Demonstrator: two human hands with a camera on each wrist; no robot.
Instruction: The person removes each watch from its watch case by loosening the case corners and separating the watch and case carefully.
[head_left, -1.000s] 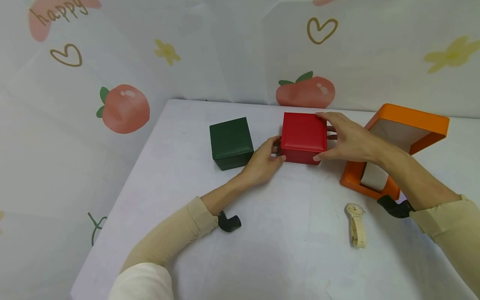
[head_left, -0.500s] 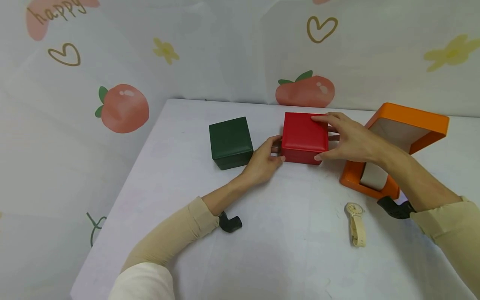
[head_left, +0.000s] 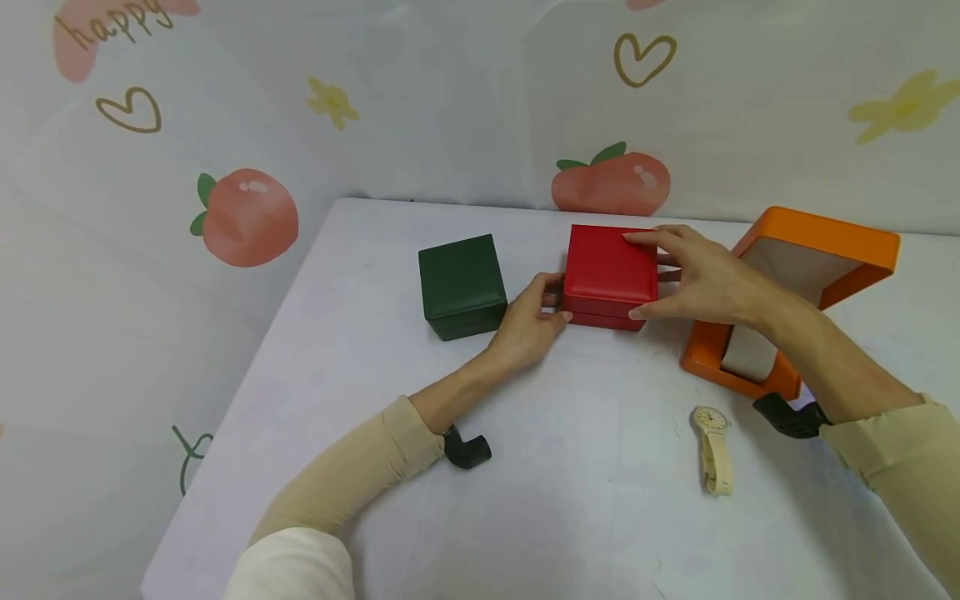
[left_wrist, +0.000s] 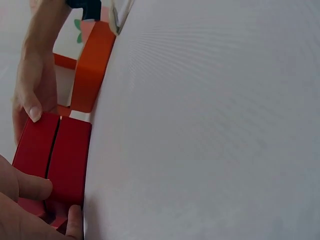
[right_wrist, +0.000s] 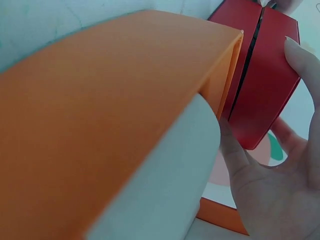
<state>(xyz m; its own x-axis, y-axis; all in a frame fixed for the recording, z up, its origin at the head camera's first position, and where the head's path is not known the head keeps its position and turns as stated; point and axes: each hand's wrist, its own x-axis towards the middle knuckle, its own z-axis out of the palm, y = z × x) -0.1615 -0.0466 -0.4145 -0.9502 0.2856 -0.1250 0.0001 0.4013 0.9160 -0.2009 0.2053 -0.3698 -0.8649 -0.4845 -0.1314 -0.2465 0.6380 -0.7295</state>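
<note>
A red box (head_left: 609, 268) sits toward the back of the table between both hands. My left hand (head_left: 523, 330) holds its left side, with the thumb at the front left corner. In the left wrist view, the thumb lies near the seam and another finger low by the tabletop. Over on the right, my right hand (head_left: 708, 277) grips the lid, thumb on the front right corner and a fingertip on top. Both wrist views show a thin dark gap between the red lid (right_wrist: 272, 75) and base. The box's inside is hidden.
A green box (head_left: 461, 282) with its lid down stands left of the left hand. At the right, an orange box (head_left: 836, 236) stands with its lid raised and a pale cushion (head_left: 748, 354) inside, under the right forearm. A cream wristwatch (head_left: 717, 462) lies in front of it.
The right index finger has moved further onto the red lid. The lid has risen slightly, and a seam now shows along the front. The box has shifted a touch to the right.
</note>
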